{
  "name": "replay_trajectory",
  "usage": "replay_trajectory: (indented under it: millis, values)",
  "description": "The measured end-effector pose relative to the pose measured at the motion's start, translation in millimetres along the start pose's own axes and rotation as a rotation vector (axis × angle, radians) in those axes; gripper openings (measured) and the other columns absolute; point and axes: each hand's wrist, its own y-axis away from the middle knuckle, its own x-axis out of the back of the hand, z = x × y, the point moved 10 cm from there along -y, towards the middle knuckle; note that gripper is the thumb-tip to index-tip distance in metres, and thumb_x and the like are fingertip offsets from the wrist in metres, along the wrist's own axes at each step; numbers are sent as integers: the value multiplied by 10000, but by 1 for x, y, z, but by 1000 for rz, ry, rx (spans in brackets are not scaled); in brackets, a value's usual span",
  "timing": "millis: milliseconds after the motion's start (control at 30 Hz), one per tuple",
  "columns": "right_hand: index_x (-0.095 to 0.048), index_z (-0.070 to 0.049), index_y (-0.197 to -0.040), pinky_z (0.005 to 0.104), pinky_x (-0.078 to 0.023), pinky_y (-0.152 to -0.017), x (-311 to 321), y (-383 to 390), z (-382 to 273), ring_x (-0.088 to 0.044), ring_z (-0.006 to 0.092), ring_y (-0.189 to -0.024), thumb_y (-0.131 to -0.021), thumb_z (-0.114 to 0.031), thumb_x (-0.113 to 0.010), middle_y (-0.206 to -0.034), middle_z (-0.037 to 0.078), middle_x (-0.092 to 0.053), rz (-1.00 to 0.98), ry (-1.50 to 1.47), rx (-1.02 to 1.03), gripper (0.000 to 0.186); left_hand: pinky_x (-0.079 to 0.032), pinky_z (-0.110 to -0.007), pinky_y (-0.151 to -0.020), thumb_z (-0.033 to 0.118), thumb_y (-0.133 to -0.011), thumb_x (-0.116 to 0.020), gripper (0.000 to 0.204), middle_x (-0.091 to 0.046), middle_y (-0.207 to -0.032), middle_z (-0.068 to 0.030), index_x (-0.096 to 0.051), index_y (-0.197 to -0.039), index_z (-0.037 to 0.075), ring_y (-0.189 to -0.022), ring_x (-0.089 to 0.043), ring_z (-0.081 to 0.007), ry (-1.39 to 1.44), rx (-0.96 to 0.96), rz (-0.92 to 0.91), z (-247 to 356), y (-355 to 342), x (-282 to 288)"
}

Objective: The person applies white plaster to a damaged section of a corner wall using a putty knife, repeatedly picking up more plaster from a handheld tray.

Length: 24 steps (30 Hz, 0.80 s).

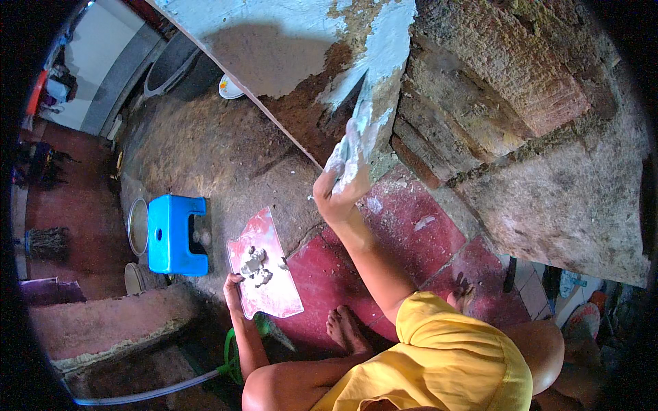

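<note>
My left hand (234,290) grips the lower left edge of a thin pinkish sheet (281,296), holding it over the floor. Several lumps of wet grey plaster (255,263) lie on it. Stretched forward, my right hand (348,179) is closed around what looks like a plaster-smeared putty knife (358,130); its handle is mostly hidden by the fingers. Pale plaster coats those fingers. The tool's tip meets the corner of a wall (274,58), where light blue paint borders a bare brown patch and a smooth damp plaster area.
A blue plastic stool (168,236) stands at left, beside a round rim (138,227). Rough stone-like blocks (493,89) rise at right. Below are red floor tiles (418,219) with crumbs and my bare feet. A green hoop-shaped thing (232,356) and pale hose (151,394) lie lower left.
</note>
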Motion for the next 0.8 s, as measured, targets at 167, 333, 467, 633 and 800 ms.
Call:
replay_trajectory:
  millis: [167,333,467,633,800]
  values:
    - [-296,110,-1152,429,-357,-869,8,8,-21,-444,398,-1036,-759,2,-356,-1064,278,-465,12,62,119,412,-458,-366,-765,91,-618,-425,430,-577,-934,-144,-486,-1026,-34,-793,-573,-269,-13,-29,33,6,-1,16]
    - [-370,124,-1095,384,-380,-845,17,10,17,-464,384,-1019,-747,3,-357,-1050,293,-465,131,46,35,368,-460,-360,-757,94,-618,-428,425,-581,-915,-144,-489,-1016,-41,-782,-574,-265,-39,-10,53,-2,5,-9]
    - [-389,118,-1088,375,-369,-862,11,15,9,-440,407,-1038,-748,-18,-360,-1068,275,-466,58,-3,12,368,-460,-363,-760,106,-621,-435,418,-581,-903,-150,-489,-1003,-54,-783,-574,-266,-28,-11,29,-6,3,-8]
    - [-419,38,-1041,442,-386,-836,49,28,-29,-470,373,-1018,-764,-30,-421,-1013,235,-505,164,-174,95,284,-465,-355,-745,117,-631,-441,395,-580,-899,-148,-497,-982,-55,-774,-575,-257,-74,-64,37,-2,8,-9]
    - [-433,1,-981,413,-442,-729,58,76,-24,-543,310,-869,-759,-21,-440,-909,173,-538,-293,-272,49,223,-467,-315,-681,79,-690,-434,83,-530,-721,-68,-496,-731,41,-679,-544,-189,-197,-304,73,29,23,-11]
